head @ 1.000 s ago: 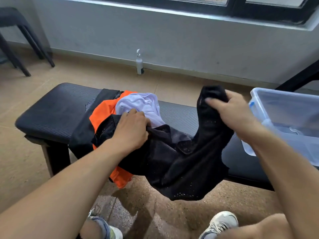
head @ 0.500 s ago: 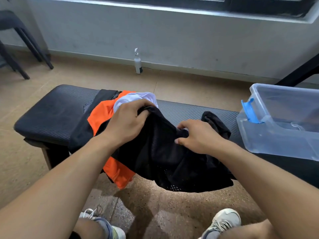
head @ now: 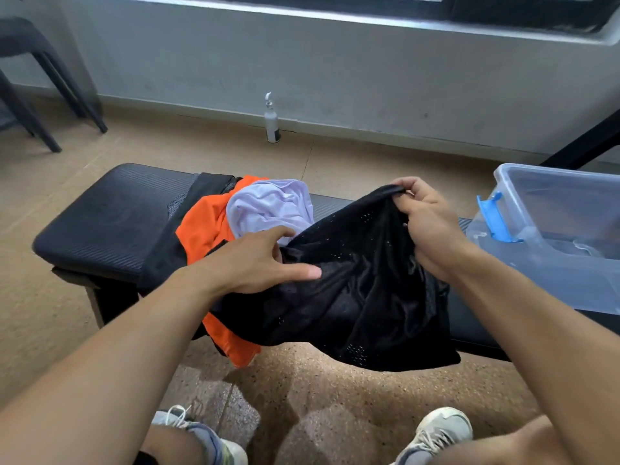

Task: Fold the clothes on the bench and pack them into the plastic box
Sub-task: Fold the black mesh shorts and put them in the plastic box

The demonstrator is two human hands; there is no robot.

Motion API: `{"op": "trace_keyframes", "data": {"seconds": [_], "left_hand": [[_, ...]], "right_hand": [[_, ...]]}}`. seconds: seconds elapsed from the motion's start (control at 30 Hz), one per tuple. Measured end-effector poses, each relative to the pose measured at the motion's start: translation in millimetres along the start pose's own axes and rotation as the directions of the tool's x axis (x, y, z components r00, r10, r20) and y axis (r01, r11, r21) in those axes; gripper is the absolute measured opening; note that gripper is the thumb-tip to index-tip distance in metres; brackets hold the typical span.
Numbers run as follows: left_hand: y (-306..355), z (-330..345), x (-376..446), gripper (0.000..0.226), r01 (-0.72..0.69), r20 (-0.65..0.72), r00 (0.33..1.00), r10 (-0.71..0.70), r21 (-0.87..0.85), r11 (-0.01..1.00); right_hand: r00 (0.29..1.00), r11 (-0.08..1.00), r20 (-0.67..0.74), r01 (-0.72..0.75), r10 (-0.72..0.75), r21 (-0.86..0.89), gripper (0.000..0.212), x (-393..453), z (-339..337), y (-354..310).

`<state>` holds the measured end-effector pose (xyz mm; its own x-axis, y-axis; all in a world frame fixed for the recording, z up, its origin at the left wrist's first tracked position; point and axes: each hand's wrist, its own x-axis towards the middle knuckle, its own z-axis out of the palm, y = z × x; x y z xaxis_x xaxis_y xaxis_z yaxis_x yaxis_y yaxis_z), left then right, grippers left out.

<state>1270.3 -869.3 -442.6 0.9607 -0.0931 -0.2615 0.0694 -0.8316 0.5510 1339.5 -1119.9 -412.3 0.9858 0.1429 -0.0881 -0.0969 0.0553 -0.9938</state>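
Black perforated mesh garment (head: 352, 297) drapes over the ribbed padded bench (head: 107, 223). Right hand (head: 426, 226) now pinches its raised top edge; left hand (head: 255, 263) has released, fingers extended on the mesh. Translucent box (head: 570, 209) sits right.

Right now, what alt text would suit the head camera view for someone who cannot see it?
A person's right hand grips the top edge of a black mesh garment while the left hand rests open on it, over a black bench. Orange and lilac clothes lie behind; a clear plastic box stands to the right.
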Motion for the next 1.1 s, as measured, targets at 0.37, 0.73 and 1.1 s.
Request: {"op": "trace_keyframes", "data": {"seconds": [0.37, 0.73, 1.1], "left_hand": [[15, -11, 2, 0.016, -0.188, -0.507, 0.849, 0.151, -0.023, 0.982], [13, -24, -6, 0.034, -0.066, -0.581, 0.806, -0.113, -0.278, 0.958], [13, -33, -5, 0.020, -0.074, -0.521, 0.765, -0.379, -0.655, 0.752]], "right_hand": [[0.982, 0.967, 0.154, 0.137, -0.105, -0.215, 0.016, -7, -14, -24], [0.924, 0.711, -0.018, 0.281, -0.382, -0.645, 0.012, -2, -25, -11], [0.890, 0.774, -0.277, 0.122, -0.363, -0.621, 0.018, 5, -34, -10]]}}
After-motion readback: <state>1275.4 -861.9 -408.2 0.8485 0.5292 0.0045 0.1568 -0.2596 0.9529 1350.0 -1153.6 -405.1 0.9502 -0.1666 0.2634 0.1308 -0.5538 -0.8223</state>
